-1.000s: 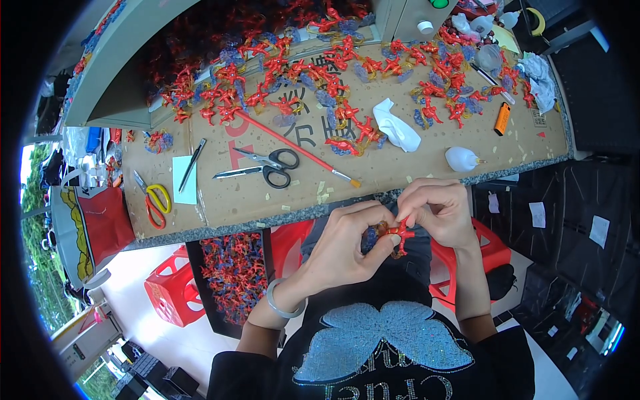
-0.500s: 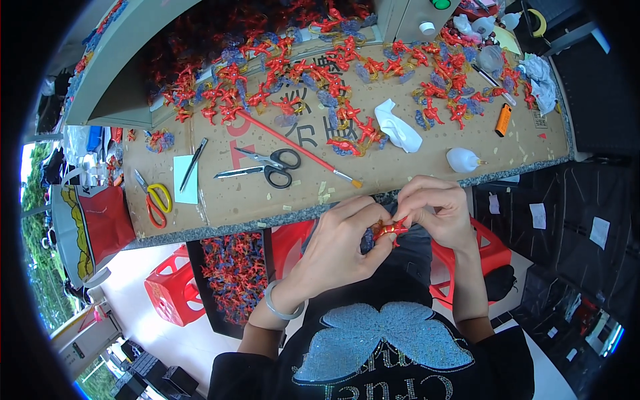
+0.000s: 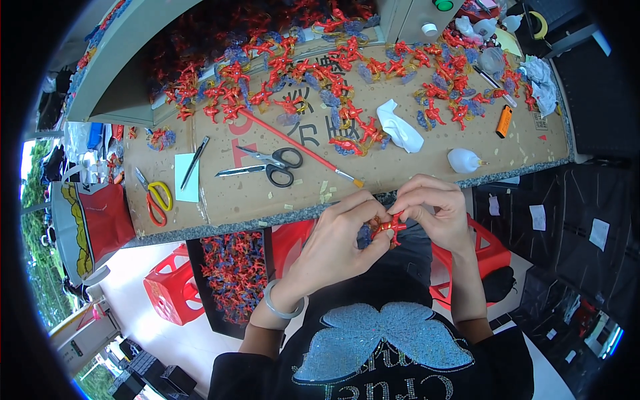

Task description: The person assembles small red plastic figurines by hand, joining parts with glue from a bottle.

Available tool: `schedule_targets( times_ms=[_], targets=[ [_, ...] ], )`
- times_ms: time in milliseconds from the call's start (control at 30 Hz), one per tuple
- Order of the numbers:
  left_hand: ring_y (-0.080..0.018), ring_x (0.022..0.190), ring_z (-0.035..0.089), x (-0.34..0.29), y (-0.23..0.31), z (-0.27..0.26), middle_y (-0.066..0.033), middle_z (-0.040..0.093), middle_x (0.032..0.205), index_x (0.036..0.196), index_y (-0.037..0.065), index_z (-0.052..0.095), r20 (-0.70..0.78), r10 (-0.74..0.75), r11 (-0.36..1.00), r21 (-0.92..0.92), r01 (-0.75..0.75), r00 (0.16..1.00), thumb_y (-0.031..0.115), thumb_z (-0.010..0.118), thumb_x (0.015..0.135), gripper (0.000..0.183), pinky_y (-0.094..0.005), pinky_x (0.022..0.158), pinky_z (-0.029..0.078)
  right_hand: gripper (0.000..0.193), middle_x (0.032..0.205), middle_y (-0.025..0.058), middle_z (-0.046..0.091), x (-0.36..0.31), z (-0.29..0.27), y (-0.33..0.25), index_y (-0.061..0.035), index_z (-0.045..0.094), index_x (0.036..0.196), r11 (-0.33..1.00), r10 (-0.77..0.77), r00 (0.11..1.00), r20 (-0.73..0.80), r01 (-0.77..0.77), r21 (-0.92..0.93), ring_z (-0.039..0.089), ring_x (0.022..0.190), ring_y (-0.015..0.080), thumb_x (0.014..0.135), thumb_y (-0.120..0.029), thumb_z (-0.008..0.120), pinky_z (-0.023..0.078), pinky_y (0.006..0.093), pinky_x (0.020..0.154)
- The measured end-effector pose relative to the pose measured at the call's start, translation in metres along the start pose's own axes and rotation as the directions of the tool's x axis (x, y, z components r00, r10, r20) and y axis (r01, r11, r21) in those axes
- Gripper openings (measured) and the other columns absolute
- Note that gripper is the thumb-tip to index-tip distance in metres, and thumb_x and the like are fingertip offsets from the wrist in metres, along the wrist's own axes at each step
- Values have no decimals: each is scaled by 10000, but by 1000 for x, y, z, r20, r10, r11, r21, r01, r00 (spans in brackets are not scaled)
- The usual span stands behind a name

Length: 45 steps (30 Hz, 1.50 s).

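The small red toy (image 3: 393, 229) lies between your hands, just your side of the table (image 3: 250, 200), its body roughly left to right, your left hand (image 3: 343, 233) clamped on its left end, your right hand (image 3: 437, 212) pinching its far side.

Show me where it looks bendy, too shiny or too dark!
Head view: the speckled grey tabletop edge bends near the right rim; head view: glare whitens the pale smooth floor, lower left; head view: shadow dims red plastic figures inside the grey cabinet.
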<state>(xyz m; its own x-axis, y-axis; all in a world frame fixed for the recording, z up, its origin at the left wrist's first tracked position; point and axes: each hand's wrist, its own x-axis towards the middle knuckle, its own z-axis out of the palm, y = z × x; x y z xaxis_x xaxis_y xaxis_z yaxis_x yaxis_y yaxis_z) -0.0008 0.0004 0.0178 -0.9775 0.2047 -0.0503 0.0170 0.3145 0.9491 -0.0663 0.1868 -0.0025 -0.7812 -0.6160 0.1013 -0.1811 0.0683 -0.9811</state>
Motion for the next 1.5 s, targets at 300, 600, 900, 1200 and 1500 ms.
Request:
schedule_targets(
  times_ms=[300, 600, 900, 1200, 1500],
  targets=[
    [-283, 764, 587, 9, -4, -6, -133, 576, 791, 834, 14, 601, -99, 73, 996, -42, -78, 992, 54, 633, 791, 66, -344, 711, 453, 218, 945, 103, 661, 4, 9, 12, -16, 665, 1021, 985, 151, 983, -105, -140, 103, 641, 840, 170, 832, 39, 573, 506, 268, 749],
    [-122, 864, 608, -3, 15, -4, -118, 644, 936, 1046, -28, 550, -104, -124, 950, -299, 88, 987, 59, 612, 872, 204, -260, 783, 488, 177, 866, 84, 626, 0, 0, -19, 36, 662, 995, 994, 100, 972, -211, -89, 59, 602, 731, 111, 856, 51, 552, 495, 220, 654],
    [-116, 912, 583, -8, 9, -4, -93, 609, 970, 1247, 7, 391, -257, -49, 839, -534, -100, 965, -32, 589, 866, 431, -238, 781, 479, 141, 826, 90, 628, -4, -18, -48, 36, 676, 947, 993, 52, 973, -223, -74, -94, 598, 702, 115, 839, 33, 586, 489, 218, 621],
    [-94, 893, 569, -18, 7, -16, -77, 602, 966, 1260, 5, 409, -352, -24, 787, -584, -199, 936, -57, 573, 861, 436, -225, 747, 465, 100, 757, 88, 651, 20, -38, -121, 7, 691, 874, 909, -142, 977, -159, 65, -412, 611, 685, 152, 788, 1, 641, 480, 268, 637],
    [-85, 750, 567, -34, 5, -30, -80, 600, 919, 1237, -12, 396, -469, 28, 811, -506, -295, 883, -69, 566, 847, 430, -189, 570, 458, 188, 678, 205, 638, 287, -115, -200, 48, 656, 780, 503, -598, 789, -142, 231, -833, 663, 630, 285, 778, -130, 595, 511, 356, 600]
  ],
)
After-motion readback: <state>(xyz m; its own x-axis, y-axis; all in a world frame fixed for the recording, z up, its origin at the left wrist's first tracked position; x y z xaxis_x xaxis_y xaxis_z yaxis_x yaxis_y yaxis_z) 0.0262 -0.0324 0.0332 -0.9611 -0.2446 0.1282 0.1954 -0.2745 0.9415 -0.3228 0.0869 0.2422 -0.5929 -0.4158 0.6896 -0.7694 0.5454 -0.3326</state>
